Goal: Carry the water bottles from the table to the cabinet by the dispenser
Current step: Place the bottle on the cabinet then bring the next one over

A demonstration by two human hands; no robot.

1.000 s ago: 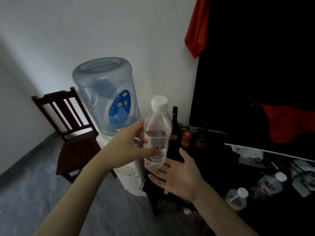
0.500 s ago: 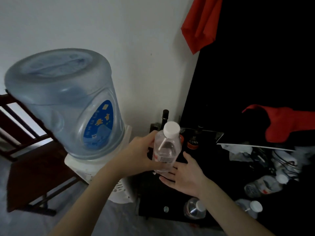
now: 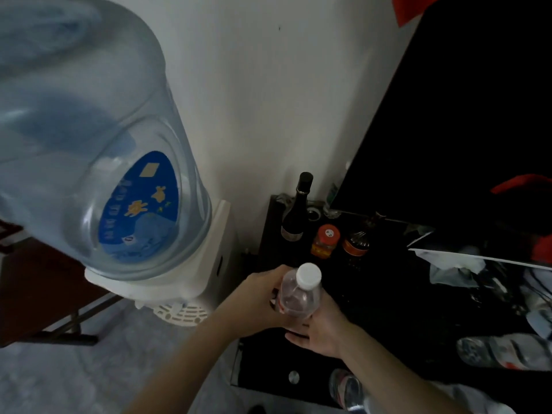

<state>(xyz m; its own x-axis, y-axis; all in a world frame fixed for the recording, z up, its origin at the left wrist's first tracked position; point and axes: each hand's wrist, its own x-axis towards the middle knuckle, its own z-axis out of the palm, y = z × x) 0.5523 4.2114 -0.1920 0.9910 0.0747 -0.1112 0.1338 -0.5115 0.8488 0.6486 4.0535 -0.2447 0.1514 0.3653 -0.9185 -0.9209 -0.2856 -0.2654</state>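
Observation:
A clear water bottle [image 3: 298,295] with a white cap stands upright over the left end of the black cabinet [image 3: 268,231], seen from above. My left hand [image 3: 259,297] grips its side. My right hand [image 3: 321,330] lies flat and open under the bottle's base, palm up. The water dispenser [image 3: 191,282] with its big blue jug [image 3: 89,150] stands just left of the cabinet. More clear bottles lie at the right: one [image 3: 501,352] on the cabinet top, another [image 3: 346,388] lower down near my right forearm.
A dark wine bottle [image 3: 295,210], an orange-lidded jar [image 3: 326,240] and a dark jar [image 3: 355,245] stand at the cabinet's back. A black screen [image 3: 463,130] rises at right over crumpled paper [image 3: 451,265]. A wooden chair [image 3: 38,291] sits behind the dispenser.
I have moved closer to the cabinet and the view has tipped down. The bottle, held by both hands, has come lower over the cabinet's left end.

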